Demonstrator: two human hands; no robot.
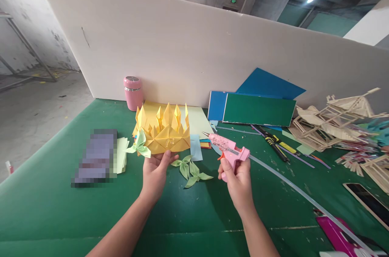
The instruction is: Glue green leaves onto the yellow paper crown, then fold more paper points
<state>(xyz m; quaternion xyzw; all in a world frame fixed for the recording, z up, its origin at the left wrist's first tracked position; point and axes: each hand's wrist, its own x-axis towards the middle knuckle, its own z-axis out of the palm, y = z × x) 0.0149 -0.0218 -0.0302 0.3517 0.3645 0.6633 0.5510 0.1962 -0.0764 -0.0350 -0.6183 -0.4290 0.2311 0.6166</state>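
My left hand (156, 174) is closed on the lower edge of a yellow folded-paper crown (166, 137), its thumb on the front. A pale green paper leaf piece (140, 144) sits at the crown's left end. In my right hand (238, 182) is a pink glue gun (227, 149), its nozzle pointing up and left, apart from the crown. A long translucent glue stick (291, 184) runs out of its back toward the lower right. Between the hands, green paper leaf pieces (193, 174) lie on the table.
The green table (75, 216) stands against a white board (182, 46). A pink flask (133, 94) is at the back, with a stack of pale green paper (121, 155) at left. Black-and-yellow cutters (273, 145), wooden stick models (331, 121) and a phone (369, 204) lie at right.
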